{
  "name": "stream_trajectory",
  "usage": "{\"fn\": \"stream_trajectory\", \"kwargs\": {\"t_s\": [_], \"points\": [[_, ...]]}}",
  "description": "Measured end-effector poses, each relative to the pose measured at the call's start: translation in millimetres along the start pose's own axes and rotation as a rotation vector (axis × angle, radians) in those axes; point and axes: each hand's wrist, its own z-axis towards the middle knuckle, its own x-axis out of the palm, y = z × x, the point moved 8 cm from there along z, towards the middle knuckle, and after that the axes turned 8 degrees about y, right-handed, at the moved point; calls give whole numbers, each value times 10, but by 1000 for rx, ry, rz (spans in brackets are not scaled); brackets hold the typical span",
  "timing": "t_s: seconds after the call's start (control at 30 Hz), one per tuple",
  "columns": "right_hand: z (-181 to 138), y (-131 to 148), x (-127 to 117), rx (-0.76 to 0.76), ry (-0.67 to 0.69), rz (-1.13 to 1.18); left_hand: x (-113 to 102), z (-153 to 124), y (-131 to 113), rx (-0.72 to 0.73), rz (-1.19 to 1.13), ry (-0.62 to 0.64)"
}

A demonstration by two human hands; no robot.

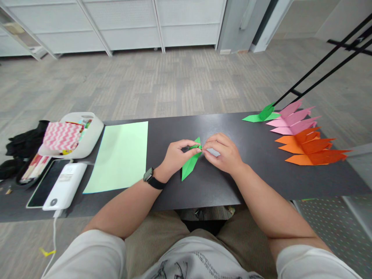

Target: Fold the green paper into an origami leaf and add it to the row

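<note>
Between my hands is a folded green origami crane (190, 166), over the middle of the dark table (215, 190). My left hand (176, 157) pinches it near its upper part with thumb and forefinger. From the other side, my right hand (222, 152) closes its thumb and fingertips on a small folded tip of the same paper. Fingers partly hide the folds there. Left of my left hand lies a sheet of light green paper (122, 155).
Folded paper cranes stand in a row at the right: green (266, 113), pink (295, 120) and orange (314, 149). At the left are a white basket (94, 133), a phone (43, 190), a white power bank (65, 186) with cable, and a black bag (26, 141).
</note>
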Motion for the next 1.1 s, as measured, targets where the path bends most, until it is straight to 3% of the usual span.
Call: {"fn": "stream_trajectory", "kwargs": {"t_s": [0.3,0.7,1.1], "points": [[12,2,14,26,0,21,-22,5,-165,172,-1,-39],[7,-71,29,130,-8,167,-38,-29,-242,234,-9,-47],[1,-102,28,166,-19,228,-94,-65,-319,390,65,-100]]}}
